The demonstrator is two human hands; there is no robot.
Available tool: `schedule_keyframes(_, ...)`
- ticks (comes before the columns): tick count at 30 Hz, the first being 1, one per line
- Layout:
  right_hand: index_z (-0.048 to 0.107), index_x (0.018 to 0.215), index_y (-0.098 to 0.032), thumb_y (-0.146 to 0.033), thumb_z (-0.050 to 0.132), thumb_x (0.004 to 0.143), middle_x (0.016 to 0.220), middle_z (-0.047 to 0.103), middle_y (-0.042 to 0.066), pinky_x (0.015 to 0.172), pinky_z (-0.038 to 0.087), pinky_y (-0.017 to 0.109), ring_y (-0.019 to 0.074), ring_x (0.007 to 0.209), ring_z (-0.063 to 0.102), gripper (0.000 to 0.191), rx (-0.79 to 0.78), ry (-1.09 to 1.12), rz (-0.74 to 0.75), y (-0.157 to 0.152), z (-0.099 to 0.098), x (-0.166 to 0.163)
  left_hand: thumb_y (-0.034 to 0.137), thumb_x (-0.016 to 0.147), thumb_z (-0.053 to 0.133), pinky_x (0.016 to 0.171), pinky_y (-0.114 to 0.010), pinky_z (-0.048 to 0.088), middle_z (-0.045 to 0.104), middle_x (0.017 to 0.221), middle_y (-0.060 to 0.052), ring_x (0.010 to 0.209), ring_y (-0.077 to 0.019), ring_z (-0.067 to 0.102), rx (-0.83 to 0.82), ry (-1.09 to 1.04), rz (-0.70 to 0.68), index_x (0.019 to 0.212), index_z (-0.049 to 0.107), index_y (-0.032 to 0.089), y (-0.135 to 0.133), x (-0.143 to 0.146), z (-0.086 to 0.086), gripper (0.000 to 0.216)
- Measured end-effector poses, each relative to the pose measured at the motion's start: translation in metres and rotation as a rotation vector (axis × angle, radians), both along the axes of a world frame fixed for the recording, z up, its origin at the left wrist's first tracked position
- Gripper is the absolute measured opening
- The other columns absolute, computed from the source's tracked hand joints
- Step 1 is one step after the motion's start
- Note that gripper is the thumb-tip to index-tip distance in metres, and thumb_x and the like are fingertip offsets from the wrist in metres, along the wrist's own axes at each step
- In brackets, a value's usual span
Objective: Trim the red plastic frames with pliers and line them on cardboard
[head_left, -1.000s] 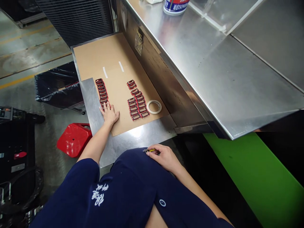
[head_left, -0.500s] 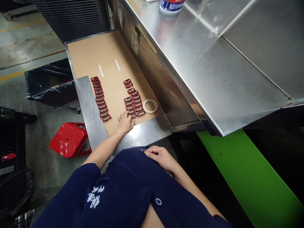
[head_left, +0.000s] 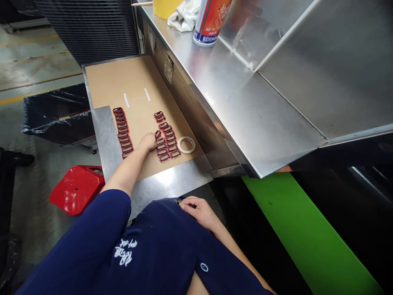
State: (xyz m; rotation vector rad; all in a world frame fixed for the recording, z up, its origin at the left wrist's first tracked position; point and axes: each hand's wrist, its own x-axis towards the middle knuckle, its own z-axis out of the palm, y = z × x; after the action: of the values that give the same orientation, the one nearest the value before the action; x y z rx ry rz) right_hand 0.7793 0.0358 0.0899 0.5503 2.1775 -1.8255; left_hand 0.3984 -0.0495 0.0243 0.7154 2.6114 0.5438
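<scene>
My left hand (head_left: 148, 141) reaches over the cardboard (head_left: 138, 82) and has its fingers closed on a small black-and-red rectangular frame (head_left: 157, 134), which sits tilted at the upper end of the nearer right-hand row. More such frames (head_left: 169, 141) lie in rows beside it. Left of my hand runs another long row of the frames (head_left: 123, 133). Close to my waist, my right hand (head_left: 199, 209) is closed around a small thin tool with a yellow part (head_left: 180, 204); most of it is hidden by the fingers.
A roll of tape (head_left: 186, 144) lies flat right of the frames. Two white strips stick to the cardboard. On the raised metal bench (head_left: 233, 106) stand a spray can (head_left: 211, 20) and a white cloth (head_left: 184, 15). A red stool (head_left: 76, 188) stands left, a green panel (head_left: 307, 229) right.
My left hand has moved away from me, from the near end of the rows to their upper part, and now grips a frame. My right hand stays at my waist. The view has shifted.
</scene>
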Motion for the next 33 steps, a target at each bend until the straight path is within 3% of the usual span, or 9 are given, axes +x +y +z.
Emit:
schedule_keyframes(4, 0.081, 0.09, -0.021, -0.054, 0.07, 0.089, 0.1, 0.073, 0.008, 0.086, 0.052, 0.034, 0.0237, 0.092, 0.069, 0.035, -0.038, 0.041, -0.028, -0.003, -0.007, -0.001, 0.029, 0.09, 0.064, 0.103, -0.041, 0.046, 0.07, 0.11, -0.014, 0.113, -0.0259, 0.061, 0.073, -0.004, 0.133, 0.094, 0.068, 0.012, -0.027, 0.009, 0.012, 0.018)
schedule_keyframes(7, 0.08, 0.092, -0.02, -0.058, 0.072, 0.087, 0.103, 0.073, 0.01, 0.089, 0.053, 0.038, 0.0258, 0.095, 0.069, 0.039, -0.076, 0.093, -0.098, 0.0, -0.005, -0.006, 0.031, 0.092, 0.055, 0.091, -0.035, 0.049, 0.071, 0.097, -0.014, 0.099, -0.0247, 0.065, 0.161, -0.053, 0.223, 0.09, 0.067, 0.013, -0.055, 0.038, 0.028, 0.022)
schedule_keyframes(12, 0.079, 0.092, -0.023, -0.066, 0.075, 0.083, 0.107, 0.074, 0.008, 0.112, 0.044, 0.044, 0.0295, 0.124, 0.061, 0.044, -0.229, 0.189, -0.179, 0.002, 0.013, -0.029, 0.042, 0.085, 0.06, 0.07, -0.027, 0.05, 0.07, 0.08, -0.004, 0.072, -0.0163, 0.063, 0.302, -0.353, 0.097, 0.088, 0.069, 0.015, -0.103, 0.149, 0.067, 0.029)
schedule_keyframes(15, 0.079, 0.09, -0.024, -0.057, 0.081, 0.082, 0.112, 0.074, 0.006, 0.115, 0.042, 0.044, 0.0276, 0.122, 0.063, 0.034, -0.412, 0.219, -0.132, -0.006, 0.026, -0.048, 0.036, 0.08, 0.066, 0.077, -0.027, 0.051, 0.071, 0.084, -0.002, 0.077, -0.0156, 0.065, 0.428, -0.5, -0.022, 0.087, 0.07, 0.016, -0.119, 0.206, 0.095, 0.022)
schedule_keyframes(17, 0.079, 0.088, -0.022, -0.053, 0.082, 0.082, 0.109, 0.074, 0.006, 0.11, 0.047, 0.042, 0.0252, 0.112, 0.067, 0.032, -0.495, 0.209, -0.123, -0.012, 0.031, -0.057, 0.03, 0.079, 0.066, 0.083, -0.028, 0.051, 0.073, 0.093, -0.002, 0.085, -0.016, 0.067, 0.493, -0.516, -0.053, 0.088, 0.071, 0.017, -0.122, 0.226, 0.108, 0.016)
schedule_keyframes(21, 0.079, 0.088, -0.02, -0.052, 0.082, 0.081, 0.097, 0.074, 0.005, 0.088, 0.055, 0.033, 0.0187, 0.089, 0.069, 0.033, -0.452, 0.162, -0.13, -0.02, 0.032, -0.059, 0.027, 0.078, 0.066, 0.077, -0.029, 0.049, 0.069, 0.084, 0.0, 0.078, -0.015, 0.064, 0.401, -0.472, 0.002, 0.078, 0.065, 0.018, -0.122, 0.239, 0.118, 0.009)
schedule_keyframes(25, 0.08, 0.086, -0.019, -0.045, 0.084, 0.083, 0.09, 0.074, 0.005, 0.081, 0.054, 0.026, 0.0159, 0.083, 0.068, 0.027, -0.504, 0.138, -0.07, -0.021, 0.035, -0.059, 0.029, 0.079, 0.068, 0.072, -0.029, 0.051, 0.065, 0.079, 0.001, 0.073, -0.0145, 0.062, 0.367, -0.431, -0.046, 0.078, 0.061, 0.019, -0.125, 0.245, 0.12, 0.012)
schedule_keyframes(30, 0.079, 0.08, -0.017, -0.047, 0.089, 0.074, 0.086, 0.074, 0.007, 0.07, 0.059, 0.025, 0.0167, 0.074, 0.07, 0.032, -0.818, 0.042, -0.182, -0.024, 0.044, -0.064, 0.027, 0.074, 0.078, 0.103, -0.044, 0.054, 0.059, 0.134, -0.014, 0.124, -0.027, 0.061, 0.564, -0.172, -0.11, 0.114, 0.057, 0.018, -0.133, 0.25, 0.123, 0.046)
schedule_keyframes(33, 0.077, 0.077, -0.017, -0.046, 0.09, 0.072, 0.082, 0.074, 0.006, 0.069, 0.061, 0.027, 0.0178, 0.073, 0.071, 0.032, -0.875, 0.05, -0.169, -0.024, 0.049, -0.063, 0.02, 0.078, 0.074, 0.102, -0.041, 0.058, 0.062, 0.135, -0.013, 0.124, -0.0245, 0.063, 0.648, -0.204, -0.201, 0.131, 0.051, 0.021, -0.135, 0.25, 0.123, 0.058)
